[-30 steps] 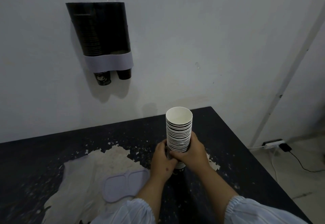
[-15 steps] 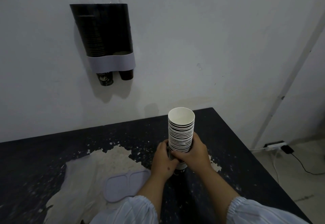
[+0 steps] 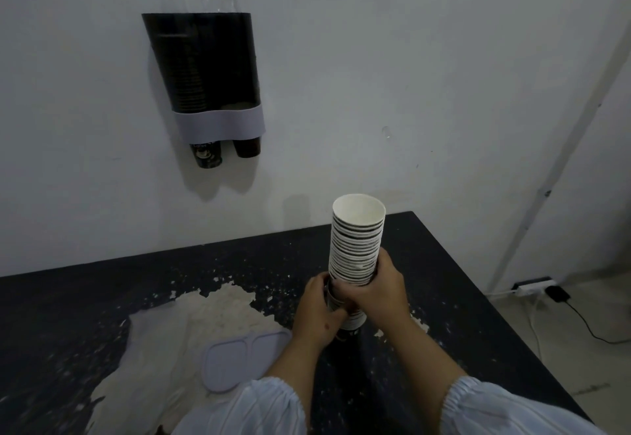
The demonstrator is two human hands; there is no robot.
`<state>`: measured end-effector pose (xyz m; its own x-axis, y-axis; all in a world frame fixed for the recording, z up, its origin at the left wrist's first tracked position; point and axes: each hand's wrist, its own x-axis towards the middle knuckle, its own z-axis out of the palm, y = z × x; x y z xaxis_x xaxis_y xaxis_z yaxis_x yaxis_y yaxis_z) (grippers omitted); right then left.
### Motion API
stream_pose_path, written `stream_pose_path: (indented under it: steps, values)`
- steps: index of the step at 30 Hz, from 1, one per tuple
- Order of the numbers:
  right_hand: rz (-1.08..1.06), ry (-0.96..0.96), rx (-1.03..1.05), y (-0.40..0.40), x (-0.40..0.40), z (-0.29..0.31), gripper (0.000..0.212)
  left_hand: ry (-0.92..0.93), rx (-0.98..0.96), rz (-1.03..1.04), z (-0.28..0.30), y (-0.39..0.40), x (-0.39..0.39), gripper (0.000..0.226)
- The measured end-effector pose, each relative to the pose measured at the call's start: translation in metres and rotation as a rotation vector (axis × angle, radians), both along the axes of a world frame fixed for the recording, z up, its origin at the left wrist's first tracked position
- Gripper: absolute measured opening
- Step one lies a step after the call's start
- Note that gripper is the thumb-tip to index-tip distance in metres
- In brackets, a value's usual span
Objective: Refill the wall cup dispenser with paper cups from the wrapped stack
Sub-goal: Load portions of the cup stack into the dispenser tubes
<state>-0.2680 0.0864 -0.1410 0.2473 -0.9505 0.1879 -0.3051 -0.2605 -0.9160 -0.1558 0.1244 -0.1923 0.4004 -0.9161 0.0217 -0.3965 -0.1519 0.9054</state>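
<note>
Paper cups in a tall nested stack, white inside with dark printed sides, stand upright over the right part of the black speckled table, held in both hands. Going from the left: the tabletop's dark coating has flaked away in a wide pale patch, and at the near edge of that patch lies a flat pale-lilac plastic lid with two rounded lobes. Above it on the white wall hangs the dark two-tube cup dispenser with a pale band round its base; a dark cup bottom pokes out below each tube, and the left tube shows a column of cups inside. Next comes the left hand, its fingers curled round the lower end of the stack. The right hand is wrapped round the stack just above, thumb across the front. Both wrists end in light pleated sleeves. On the floor at far right a white power strip sits by the wall, with a black cable trailing from it.
</note>
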Motion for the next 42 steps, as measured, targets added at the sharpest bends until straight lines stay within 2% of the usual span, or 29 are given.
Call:
stream_pose_path:
  steps: [3, 7, 15, 21, 28, 34, 42]
  values:
    - [0.031, -0.013, -0.034, -0.008, 0.000, 0.014, 0.067, 0.024, 0.025, -0.030, 0.005, -0.002, 0.001, 0.068]
    - [0.050, -0.045, -0.064, -0.010, 0.000, 0.024, 0.078, 0.058, 0.011, -0.085, 0.016, -0.001, 0.001, 0.078]
    - [0.094, -0.107, -0.173, -0.011, 0.007, 0.059, 0.083, 0.094, -0.185, -0.117, 0.067, -0.006, 0.008, 0.066]
    - [0.131, -0.140, -0.280, -0.017, 0.019, 0.095, 0.081, 0.000, -0.323, -0.101, 0.115, -0.009, 0.024, 0.064]
    - [0.146, -0.126, -0.402, -0.032, 0.051, 0.139, 0.079, -0.179, -0.432, -0.042, 0.181, -0.009, 0.054, 0.075]
    - [0.199, -0.140, -0.493, -0.036, 0.075, 0.191, 0.073, -0.316, -0.488, -0.083, 0.242, -0.003, 0.093, 0.087]
    - [0.300, -0.272, -0.503, -0.040, 0.115, 0.252, 0.076, -0.329, -0.562, -0.062, 0.316, 0.003, 0.134, 0.077]
